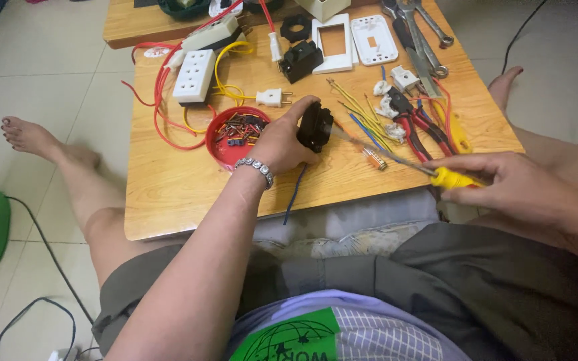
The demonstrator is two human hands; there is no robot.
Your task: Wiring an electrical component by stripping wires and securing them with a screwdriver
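Note:
My left hand (279, 144) grips a small black electrical part (314, 127) just above the low wooden table (168, 194). A blue wire (296, 194) hangs from the part over the table's near edge. My right hand (503, 184) holds a screwdriver by its yellow handle (453, 178). Its thin metal shaft (382, 152) runs left, with the tip at the black part. A beaded bracelet (257, 167) sits on my left wrist.
A red bowl (225, 150) of small bits sits beside my left hand. White socket blocks (193, 75) with red and yellow wires lie at the back left. Pliers (423, 127), wrenches (423, 33), white faceplates (349, 40) and loose wire pieces (356, 110) lie at the right.

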